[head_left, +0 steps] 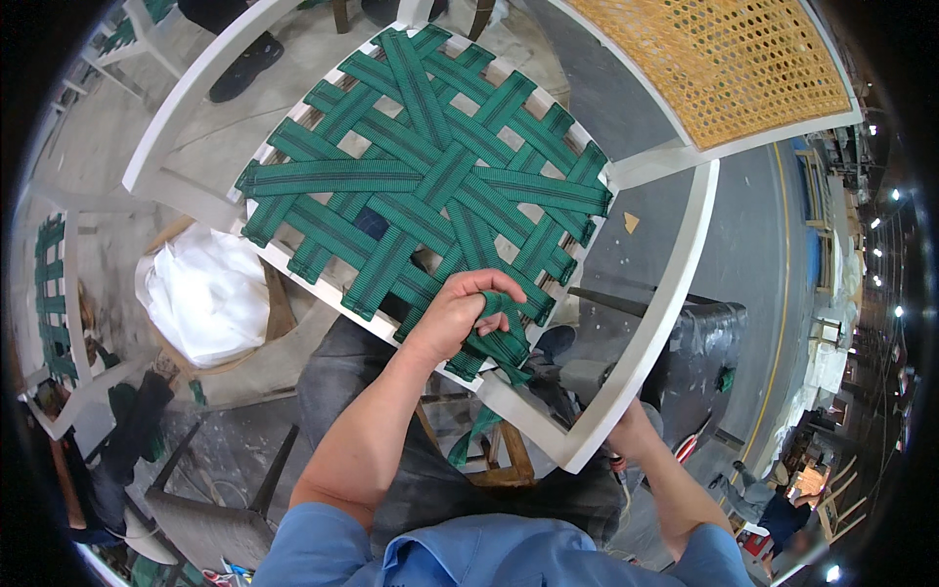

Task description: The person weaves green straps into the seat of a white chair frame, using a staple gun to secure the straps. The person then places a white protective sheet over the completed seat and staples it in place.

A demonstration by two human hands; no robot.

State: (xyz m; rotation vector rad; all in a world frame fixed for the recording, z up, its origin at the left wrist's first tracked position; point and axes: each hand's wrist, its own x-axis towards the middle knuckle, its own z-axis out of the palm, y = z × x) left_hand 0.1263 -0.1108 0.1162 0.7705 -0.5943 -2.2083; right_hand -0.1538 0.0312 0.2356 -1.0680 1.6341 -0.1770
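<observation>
A white chair frame (516,409) lies in front of me, its seat crossed by woven dark green webbing straps (445,176) with black stripes. Near the seat's front right corner, my left hand (455,315) is closed around the bunched loose end of a green webbing strap (501,344). One tail of it dangles below the frame. Beyond the white armrest, my right hand (634,432) grips a grey and black staple gun (585,376) with a red fitting at its lower end. The armrest hides part of that hand and the tool.
Woven cane (724,68) fills the chair's back at the far right. A box lined with white plastic (210,293) stands on the left. Red-handled scissors (691,442) lie by my right forearm, near a dark stool (709,342). Other people and webbed chairs are around.
</observation>
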